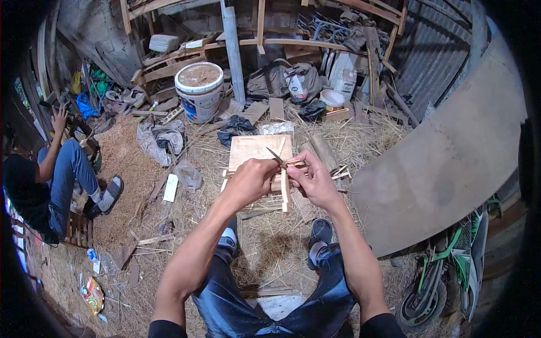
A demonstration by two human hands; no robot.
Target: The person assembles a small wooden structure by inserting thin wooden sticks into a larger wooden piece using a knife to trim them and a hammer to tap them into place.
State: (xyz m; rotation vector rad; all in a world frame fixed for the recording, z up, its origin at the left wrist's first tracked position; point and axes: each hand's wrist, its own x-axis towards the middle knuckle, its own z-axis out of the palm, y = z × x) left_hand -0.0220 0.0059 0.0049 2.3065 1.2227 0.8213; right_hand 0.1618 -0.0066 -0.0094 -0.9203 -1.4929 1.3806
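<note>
My left hand (255,179) is closed, its fingertips pinched against a pale wooden stick (285,194) that points down between my hands. Close beside it, my right hand (316,181) has its fingers wrapped round the base of a slim pointed knife (275,155). The blade slants up and to the left, past my left fingertips. The knife's handle is hidden by my right fingers. Beneath and beyond both hands lies a flat wooden board (248,147), with more thin wood pieces around it.
A large white bucket (198,93) stands beyond, left of a grey post (232,56). Cut logs (324,153) lie right of the board. A big sheet (439,152) leans at the right above a green-and-white motorbike (445,265). At the left sits another person (67,169). Straw covers the ground.
</note>
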